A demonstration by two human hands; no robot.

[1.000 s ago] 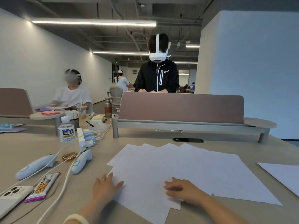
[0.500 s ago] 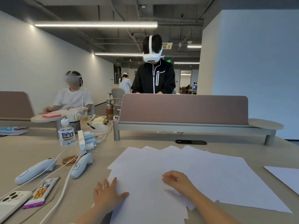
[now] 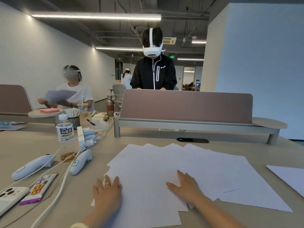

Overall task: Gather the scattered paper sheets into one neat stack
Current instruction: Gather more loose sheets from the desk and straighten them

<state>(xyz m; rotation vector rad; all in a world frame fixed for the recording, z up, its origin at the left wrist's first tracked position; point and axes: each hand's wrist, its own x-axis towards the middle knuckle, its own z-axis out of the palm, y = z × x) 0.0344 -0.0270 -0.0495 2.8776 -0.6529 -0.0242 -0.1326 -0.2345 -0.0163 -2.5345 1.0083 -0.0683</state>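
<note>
On the beige table (image 3: 144, 139) in front of me, the paper sheets (image 3: 156, 162) lie in a loose, overlapping fan, their corners poking out along the far edge. One more sheet (image 3: 289, 176) lies apart from them at the right edge of view. My left hand (image 3: 107, 193) lies flat on the near left edge of the fan, fingers straight and close together, gripping nothing. My right hand (image 3: 185, 185) lies flat on the middle of the fan, fingers straight and slightly splayed, also gripping nothing. Off to my left stand the containers. A clear bottle (image 3: 65, 129) has a white cap and a printed label, and I cannot make out its contents. Just behind it is a black mesh cup (image 3: 74, 121) packed with upright white sticks (image 3: 72, 111). Further back is a clear plastic cup (image 3: 82, 107) with a brownish drink in it. Nearer me, a small amber dish (image 3: 68, 156) sits between a white controller (image 3: 32, 167) and a second controller (image 3: 80, 162).
</note>
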